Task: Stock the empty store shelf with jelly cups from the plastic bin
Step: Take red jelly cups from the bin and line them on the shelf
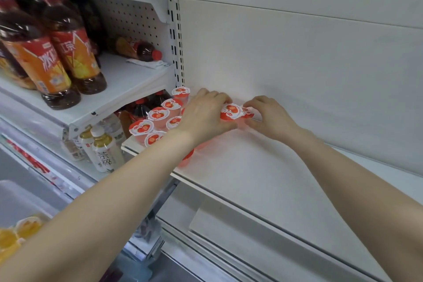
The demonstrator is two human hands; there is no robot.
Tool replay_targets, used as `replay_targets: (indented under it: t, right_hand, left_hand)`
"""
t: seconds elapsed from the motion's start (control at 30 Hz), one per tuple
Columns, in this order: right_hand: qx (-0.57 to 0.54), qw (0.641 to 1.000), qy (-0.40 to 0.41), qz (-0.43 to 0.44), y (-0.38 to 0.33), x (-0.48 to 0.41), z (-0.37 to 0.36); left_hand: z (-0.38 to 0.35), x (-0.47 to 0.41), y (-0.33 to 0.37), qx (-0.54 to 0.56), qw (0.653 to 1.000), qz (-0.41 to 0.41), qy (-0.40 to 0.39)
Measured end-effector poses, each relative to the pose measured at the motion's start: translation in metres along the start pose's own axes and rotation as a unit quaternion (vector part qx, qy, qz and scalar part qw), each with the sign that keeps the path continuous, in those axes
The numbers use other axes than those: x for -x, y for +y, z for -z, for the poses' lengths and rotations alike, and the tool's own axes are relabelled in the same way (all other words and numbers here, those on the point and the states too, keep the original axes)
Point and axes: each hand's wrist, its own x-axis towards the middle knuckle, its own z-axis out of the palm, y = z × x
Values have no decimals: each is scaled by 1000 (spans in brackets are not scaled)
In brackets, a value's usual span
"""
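Observation:
Several red jelly cups with strawberry lids stand in rows at the left end of the white shelf. My left hand grips one red cup at the back of the shelf, by the rear wall. My right hand pinches a second red cup right beside it. Another red cup stands near the shelf's front edge, partly hidden under my left forearm. The plastic bin sits at the lower left with orange jelly cups in it.
Tall iced-tea bottles fill the upper left shelf, one lying at the back. Smaller drink bottles stand on a lower shelf left of the cups. The shelf's right part and the wall panel behind it are bare white.

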Motion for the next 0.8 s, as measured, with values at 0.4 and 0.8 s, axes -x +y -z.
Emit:
replay_targets:
  t: [0.4, 0.8]
  right_hand:
    - [71, 997, 10, -12, 14, 16, 15]
    - [101, 995, 7, -14, 3, 23, 21]
  left_hand:
    - [-41, -3, 8, -107, 991, 1, -78]
    - [-37, 4, 1, -99, 994, -1, -49]
